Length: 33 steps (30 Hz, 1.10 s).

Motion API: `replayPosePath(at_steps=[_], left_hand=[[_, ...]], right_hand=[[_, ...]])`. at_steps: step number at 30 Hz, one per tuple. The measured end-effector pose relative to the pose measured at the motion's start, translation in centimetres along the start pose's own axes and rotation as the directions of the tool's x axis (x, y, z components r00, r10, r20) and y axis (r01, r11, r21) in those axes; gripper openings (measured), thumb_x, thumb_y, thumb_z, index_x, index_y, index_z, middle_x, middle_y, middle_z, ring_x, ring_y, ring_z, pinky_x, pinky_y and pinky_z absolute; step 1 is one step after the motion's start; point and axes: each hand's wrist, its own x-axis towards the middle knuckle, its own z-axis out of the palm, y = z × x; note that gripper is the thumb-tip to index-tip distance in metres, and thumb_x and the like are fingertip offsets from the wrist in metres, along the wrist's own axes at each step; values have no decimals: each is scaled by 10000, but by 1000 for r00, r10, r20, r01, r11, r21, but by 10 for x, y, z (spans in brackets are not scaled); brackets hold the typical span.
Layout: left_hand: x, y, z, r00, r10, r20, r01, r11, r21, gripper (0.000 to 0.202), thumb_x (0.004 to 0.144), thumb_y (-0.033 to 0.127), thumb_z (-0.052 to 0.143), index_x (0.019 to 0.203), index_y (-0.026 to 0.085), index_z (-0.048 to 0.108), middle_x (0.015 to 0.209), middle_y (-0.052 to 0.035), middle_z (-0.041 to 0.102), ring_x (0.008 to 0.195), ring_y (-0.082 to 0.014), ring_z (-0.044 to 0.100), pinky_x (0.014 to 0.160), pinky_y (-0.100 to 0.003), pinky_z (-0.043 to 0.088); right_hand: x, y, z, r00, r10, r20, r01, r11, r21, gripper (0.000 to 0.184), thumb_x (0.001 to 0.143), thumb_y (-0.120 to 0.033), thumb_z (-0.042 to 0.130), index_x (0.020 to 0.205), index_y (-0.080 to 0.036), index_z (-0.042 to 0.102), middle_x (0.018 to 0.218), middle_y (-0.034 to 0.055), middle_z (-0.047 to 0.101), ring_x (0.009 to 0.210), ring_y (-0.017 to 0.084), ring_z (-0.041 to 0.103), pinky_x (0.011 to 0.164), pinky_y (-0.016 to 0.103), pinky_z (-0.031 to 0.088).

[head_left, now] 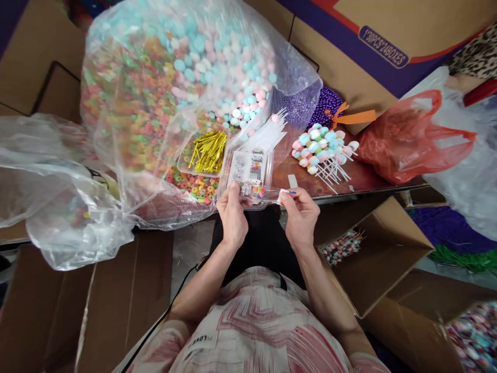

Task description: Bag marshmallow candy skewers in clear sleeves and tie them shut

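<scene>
Now my right hand pinches a small white tag tight between thumb and fingers, just right of the clear tray at the table's near edge. My left hand lies over the tray's near-left part; whether it grips, I can't tell.

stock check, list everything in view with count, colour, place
table: one, reddish, centre
big bag: one, clear, left
round candies: many, pastel, inside bag
ring candies: many, multicoloured, inside bag
trays: two, clear, centre
strips: many, gold, left tray
sheet: one, white, right tray
sticks: many, white, by right tray
lollies: many, pastel, right
beads: many, purple, behind lollies
carrier bag: one, red, right
boxes: several, brown, around
strands: many, purple, green, right
slip: one, white, beside right tray
left hand: one, bare, on right tray
right hand: one, bare, on slip
</scene>
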Motion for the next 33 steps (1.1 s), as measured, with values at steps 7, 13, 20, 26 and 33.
replayPosePath(at_steps=[7, 13, 20, 26, 33], left_hand=[[7, 5, -6, 997, -24, 69, 23, 1000, 21, 283, 683, 405, 932, 692, 198, 739, 675, 37, 636, 540, -49, 482, 522, -183, 427], [10, 6, -5, 994, 26, 102, -25, 1000, -12, 424, 699, 429, 936, 599, 187, 603, 580, 57, 486, 574, -68, 440, 575, -202, 403], [6, 1, -4, 988, 130, 89, -127, 991, -41, 565, 710, 543, 898, 564, 183, 488, 606, 58, 390, 598, -81, 370, 601, -217, 377], [6, 3, -2, 993, 110, 46, -109, 994, -9, 526, 745, 508, 883, 574, 184, 506, 600, 63, 404, 567, -71, 357, 554, -208, 353], [-7, 6, 5, 982, -46, 186, 65, 993, -99, 441, 717, 601, 873, 736, 201, 688, 724, 10, 653, 641, -98, 594, 654, -239, 519]], right_hand=[[5, -3, -3, 996, 74, -52, -72, 997, 28, 186, 772, -349, 800, 749, -210, 677, 711, -26, 649, 674, 128, 575, 666, 281, 496], [4, 2, -1, 995, 73, -66, -71, 997, 37, 236, 758, -389, 811, 726, -211, 659, 704, -27, 649, 668, 126, 569, 669, 283, 493], [1, 1, 3, 996, 3, -94, -1, 1000, 25, 272, 845, -418, 748, 700, -208, 656, 649, -37, 569, 641, 121, 499, 638, 270, 442], [-3, -1, 1, 992, -93, -84, 92, 996, -22, 331, 915, -398, 710, 671, -204, 598, 656, -40, 495, 642, 112, 432, 621, 261, 387], [8, -2, 1, 968, -165, -187, 152, 985, -80, 365, 921, -446, 694, 677, -204, 573, 663, -38, 478, 642, 111, 422, 618, 261, 384]])
